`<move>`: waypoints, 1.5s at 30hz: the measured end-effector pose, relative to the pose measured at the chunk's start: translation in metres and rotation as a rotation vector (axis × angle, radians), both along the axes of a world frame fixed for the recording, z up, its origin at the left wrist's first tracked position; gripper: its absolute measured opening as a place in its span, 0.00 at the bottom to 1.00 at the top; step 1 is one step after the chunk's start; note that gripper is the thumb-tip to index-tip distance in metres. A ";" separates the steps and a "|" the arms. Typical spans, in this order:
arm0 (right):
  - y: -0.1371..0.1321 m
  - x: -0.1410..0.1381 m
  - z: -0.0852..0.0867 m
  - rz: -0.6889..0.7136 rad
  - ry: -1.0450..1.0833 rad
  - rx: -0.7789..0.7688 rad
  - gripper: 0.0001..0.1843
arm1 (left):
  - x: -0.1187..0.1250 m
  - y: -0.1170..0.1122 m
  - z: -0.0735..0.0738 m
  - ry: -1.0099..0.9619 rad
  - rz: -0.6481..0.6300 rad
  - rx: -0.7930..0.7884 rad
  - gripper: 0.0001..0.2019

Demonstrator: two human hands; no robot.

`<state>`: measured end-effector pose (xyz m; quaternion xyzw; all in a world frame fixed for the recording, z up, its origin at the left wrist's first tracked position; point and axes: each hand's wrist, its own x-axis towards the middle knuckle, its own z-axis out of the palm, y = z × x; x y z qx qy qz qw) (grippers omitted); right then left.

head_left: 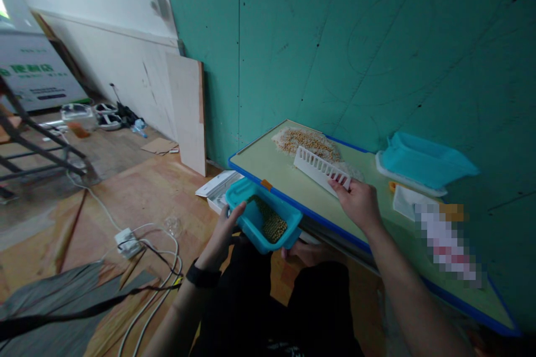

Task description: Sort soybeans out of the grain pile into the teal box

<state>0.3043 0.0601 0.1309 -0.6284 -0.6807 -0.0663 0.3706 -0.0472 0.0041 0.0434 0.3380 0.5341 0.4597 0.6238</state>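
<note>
While a teal wall fills most of the background, a wooden floor spreads out on the left, and a table with pale green top and blue edging stands close against this wall. A tall white board leans upright to the left of the table. At the right part of the tabletop sits a blue plastic tub, upon something flat and white. Another blue tub, the smaller-looking container, is in front of the table's near edge, over the person's lap, and is tilted; the left hand grips it at its left end, with the thumb on the rim. Near the far edge of the tabletop lies a loose heap of tan beans mixed with fine white grains. The right hand is closed around the near end of a white slotted strip, which is just in front of the heap; I cannot tell if its lower edge touches the tabletop. Smallest are the yellowish beans, gathered in the lower end of the container.
</note>
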 end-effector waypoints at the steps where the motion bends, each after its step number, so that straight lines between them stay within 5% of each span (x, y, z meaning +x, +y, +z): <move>1: 0.001 0.002 -0.001 -0.005 -0.001 -0.001 0.26 | 0.000 0.000 0.000 -0.003 0.002 0.000 0.43; 32: -0.009 -0.010 0.005 0.135 0.195 -0.033 0.24 | -0.001 0.001 0.003 -0.003 0.012 0.010 0.45; 45: -0.064 -0.046 -0.003 0.301 0.179 -0.009 0.18 | 0.000 -0.006 0.011 -0.064 0.004 -0.023 0.39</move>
